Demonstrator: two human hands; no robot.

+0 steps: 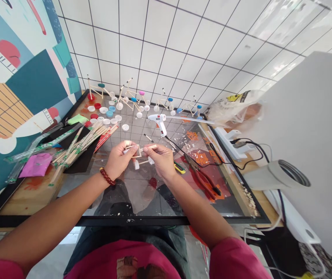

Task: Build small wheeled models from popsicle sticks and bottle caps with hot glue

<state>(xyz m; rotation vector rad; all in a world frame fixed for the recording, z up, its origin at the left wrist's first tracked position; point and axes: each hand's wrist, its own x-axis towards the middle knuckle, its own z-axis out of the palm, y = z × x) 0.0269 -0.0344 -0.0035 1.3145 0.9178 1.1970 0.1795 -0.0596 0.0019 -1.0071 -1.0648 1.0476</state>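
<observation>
My left hand [119, 157] is closed, its thumb and fingers pinching a small frame of wooden sticks [138, 152] in front of me. My right hand [161, 159] is closed too and pinches a short wooden stick [152, 147] against the frame's right side. Just below the fingers, a white bottle cap [137, 165] sits at one end of a thin stick [144, 162], and another white piece is partly hidden by my right hand. Whether these join the frame I cannot tell. Near my right wrist lies a yellow-green cutter [179, 167].
A white glue gun [158, 122] with a black cord stands beyond my hands. Small stick-and-cap models [134, 99] line the tiled wall. Loose bottle caps [103, 110] and bundled chopsticks [78, 145] lie left. Red-handled pliers [203, 180] and a power strip [231, 145] are right.
</observation>
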